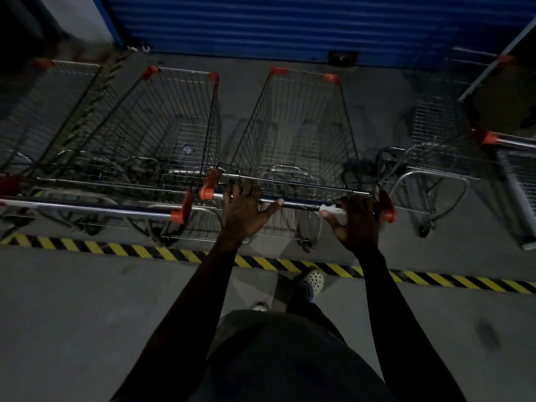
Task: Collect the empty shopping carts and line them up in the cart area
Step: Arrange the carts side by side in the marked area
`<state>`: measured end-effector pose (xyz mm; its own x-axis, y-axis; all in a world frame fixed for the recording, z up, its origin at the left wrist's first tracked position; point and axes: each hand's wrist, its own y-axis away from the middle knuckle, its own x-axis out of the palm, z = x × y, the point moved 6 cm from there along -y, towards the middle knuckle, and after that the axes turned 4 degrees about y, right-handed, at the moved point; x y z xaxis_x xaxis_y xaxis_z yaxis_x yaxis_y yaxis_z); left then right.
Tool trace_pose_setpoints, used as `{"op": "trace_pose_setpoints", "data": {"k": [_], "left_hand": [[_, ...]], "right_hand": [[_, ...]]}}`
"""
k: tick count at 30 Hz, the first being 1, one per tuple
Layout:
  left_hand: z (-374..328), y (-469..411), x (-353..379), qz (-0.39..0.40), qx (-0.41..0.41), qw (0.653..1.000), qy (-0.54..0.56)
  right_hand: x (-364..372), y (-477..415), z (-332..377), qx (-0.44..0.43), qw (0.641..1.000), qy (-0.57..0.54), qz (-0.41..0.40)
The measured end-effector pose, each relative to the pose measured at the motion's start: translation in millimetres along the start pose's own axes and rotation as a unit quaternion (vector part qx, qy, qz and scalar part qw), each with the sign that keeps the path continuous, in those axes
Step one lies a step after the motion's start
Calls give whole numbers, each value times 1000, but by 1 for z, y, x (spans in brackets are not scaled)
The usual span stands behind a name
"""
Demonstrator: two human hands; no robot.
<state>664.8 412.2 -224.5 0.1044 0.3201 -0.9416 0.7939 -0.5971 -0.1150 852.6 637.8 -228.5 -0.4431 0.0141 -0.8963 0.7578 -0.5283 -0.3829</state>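
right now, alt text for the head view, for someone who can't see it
Seen from above, a person's left hand and right hand grip the handle of an empty wire shopping cart facing a blue shutter. A neighbouring cart stands close on its left, just beyond a yellow-and-black floor stripe.

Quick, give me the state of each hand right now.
Left hand: grips the cart handle.
Right hand: grips the same handle near its right end.
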Motion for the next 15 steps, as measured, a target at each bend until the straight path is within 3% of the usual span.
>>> {"op": "trace_pose_setpoints", "data": {"k": [15], "left_hand": [[-3,25,-4,-17,15,1000,-13]], "right_hand": [[-18,21,5,1,1000,24,-21]]}}
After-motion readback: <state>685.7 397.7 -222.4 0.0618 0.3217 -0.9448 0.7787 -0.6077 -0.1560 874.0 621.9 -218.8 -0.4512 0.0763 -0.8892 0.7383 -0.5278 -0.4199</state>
